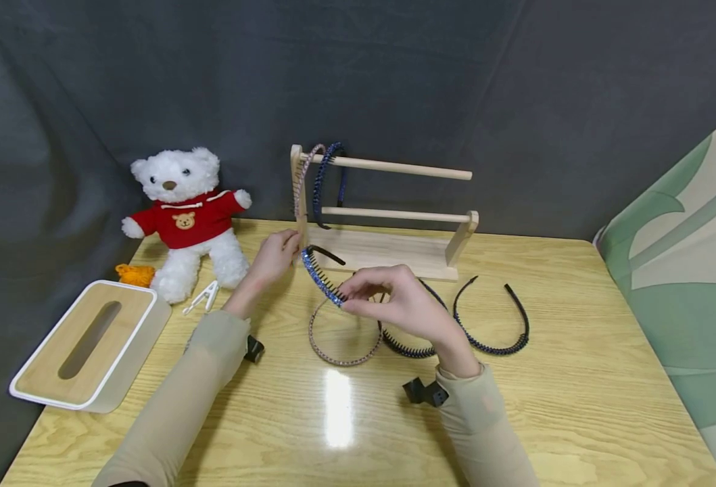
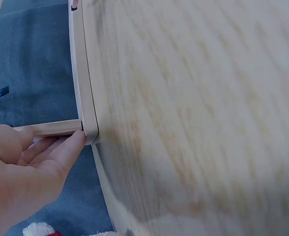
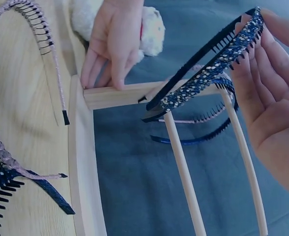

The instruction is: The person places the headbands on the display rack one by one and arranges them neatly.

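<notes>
My right hand (image 1: 403, 301) pinches one end of a blue glittery toothed headband (image 1: 323, 277), held in the air in front of a wooden headband rack (image 1: 388, 250). In the right wrist view the glittery headband (image 3: 213, 64) slants across the rack's upper bars. My left hand (image 1: 275, 257) grips the rack's left upright near the base; the left wrist view shows fingers and thumb (image 2: 68, 147) about that post. A pink headband (image 1: 300, 179) and a dark blue toothed headband (image 1: 319, 182) hang at the left end of the rack's bars.
On the table lie a pink headband (image 1: 345, 363), a black toothed headband (image 1: 408, 352) and a dark headband (image 1: 504, 350). At the left are a white teddy bear (image 1: 184, 203), a white clip (image 1: 202, 297), an orange item (image 1: 135, 274) and a tissue box (image 1: 92, 345).
</notes>
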A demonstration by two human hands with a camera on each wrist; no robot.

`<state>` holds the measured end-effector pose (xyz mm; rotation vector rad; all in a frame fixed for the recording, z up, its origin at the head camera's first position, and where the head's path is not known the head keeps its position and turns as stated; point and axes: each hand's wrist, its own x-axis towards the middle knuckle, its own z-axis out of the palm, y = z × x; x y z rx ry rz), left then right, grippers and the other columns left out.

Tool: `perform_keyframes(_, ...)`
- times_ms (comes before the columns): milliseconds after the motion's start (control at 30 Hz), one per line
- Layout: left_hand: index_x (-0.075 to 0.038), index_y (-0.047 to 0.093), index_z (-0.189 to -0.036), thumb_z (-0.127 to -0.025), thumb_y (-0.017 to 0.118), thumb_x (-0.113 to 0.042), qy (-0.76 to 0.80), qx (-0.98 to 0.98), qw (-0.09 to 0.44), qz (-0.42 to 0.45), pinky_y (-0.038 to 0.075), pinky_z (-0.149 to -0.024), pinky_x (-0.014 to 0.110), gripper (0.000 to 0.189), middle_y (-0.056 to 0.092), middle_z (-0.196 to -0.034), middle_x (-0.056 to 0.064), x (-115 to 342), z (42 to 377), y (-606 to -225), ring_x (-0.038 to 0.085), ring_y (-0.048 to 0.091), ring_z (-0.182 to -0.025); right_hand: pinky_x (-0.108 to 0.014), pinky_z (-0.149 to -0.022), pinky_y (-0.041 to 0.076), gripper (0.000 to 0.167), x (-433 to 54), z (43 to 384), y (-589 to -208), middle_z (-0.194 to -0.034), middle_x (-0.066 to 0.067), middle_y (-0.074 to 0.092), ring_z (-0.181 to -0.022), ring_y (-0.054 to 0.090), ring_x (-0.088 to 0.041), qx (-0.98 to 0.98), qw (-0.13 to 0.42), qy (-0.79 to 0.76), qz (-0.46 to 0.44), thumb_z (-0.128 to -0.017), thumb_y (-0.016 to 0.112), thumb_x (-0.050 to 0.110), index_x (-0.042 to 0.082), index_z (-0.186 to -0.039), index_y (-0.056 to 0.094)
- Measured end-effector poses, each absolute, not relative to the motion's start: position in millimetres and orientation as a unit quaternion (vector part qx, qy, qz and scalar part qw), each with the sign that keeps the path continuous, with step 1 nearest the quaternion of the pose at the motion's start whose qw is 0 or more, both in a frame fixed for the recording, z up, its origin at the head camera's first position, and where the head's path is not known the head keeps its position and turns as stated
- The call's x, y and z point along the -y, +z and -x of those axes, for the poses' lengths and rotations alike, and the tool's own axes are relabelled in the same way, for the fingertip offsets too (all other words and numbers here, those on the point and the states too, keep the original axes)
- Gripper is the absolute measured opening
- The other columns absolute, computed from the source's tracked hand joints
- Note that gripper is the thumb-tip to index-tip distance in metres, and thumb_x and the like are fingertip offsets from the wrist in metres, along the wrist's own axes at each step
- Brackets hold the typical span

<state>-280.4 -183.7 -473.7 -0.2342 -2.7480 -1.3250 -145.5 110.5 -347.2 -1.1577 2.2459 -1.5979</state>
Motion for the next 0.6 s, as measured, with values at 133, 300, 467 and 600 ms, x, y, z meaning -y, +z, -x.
perform_keyframes(133, -0.011, 0.071, -0.103, -0.116, 0.047, -0.032, -0.430, 0.898, 0.050, 0.080, 0.045, -0.078, 0.039, 0.035, 0.062, -0.083, 0.003, 188.0, 293.8, -494.4, 0.021, 0.056, -0.082, -0.036, -0.084, 0.058, 0.014, -119.3, 145.7, -343.1, -0.100, -0.005, 0.077, -0.091, 0.070, -0.023, -0.745, 0.063, -0.564, 0.351, -0.096, 0.077, 0.000, 0.000, -0.109, 0.079)
perform_keyframes(300, -0.011, 0.072, -0.103, -0.117, 0.046, -0.029, -0.426, 0.899, 0.061, 0.084, 0.044, -0.072, 0.037, 0.035, 0.063, -0.083, 0.002, 188.9, 297.8, -501.1, 0.021, 0.055, -0.079, -0.031, -0.079, 0.058, 0.014, -129.4, 148.5, -337.9, -0.100, -0.006, 0.076, -0.087, 0.070, -0.020, -0.719, 0.018, -0.617, 0.319, -0.093, 0.077, -0.005, -0.006, -0.107, 0.077)
perform_keyframes(467, -0.005, 0.073, -0.106, -0.117, 0.046, -0.025, -0.436, 0.896, 0.042, 0.077, 0.045, -0.073, 0.038, 0.035, 0.064, -0.084, 0.006, 179.3, 275.9, -468.3, 0.023, 0.056, -0.081, -0.027, -0.073, 0.058, 0.013, -138.6, 151.5, -334.0, -0.096, -0.007, 0.077, -0.081, 0.071, -0.016, -0.690, -0.025, -0.665, 0.285, -0.093, 0.076, -0.008, -0.011, -0.106, 0.075)
perform_keyframes(600, 0.000, 0.072, -0.107, -0.116, 0.048, -0.023, -0.454, 0.886, 0.031, 0.082, 0.044, -0.076, 0.038, 0.035, 0.063, -0.085, 0.008, 172.5, 254.4, -439.4, 0.024, 0.056, -0.082, -0.027, -0.073, 0.057, 0.014, -144.2, 152.1, -331.9, -0.092, -0.006, 0.076, -0.079, 0.069, -0.015, -0.672, -0.044, -0.693, 0.256, -0.093, 0.075, -0.010, -0.004, -0.105, 0.077)
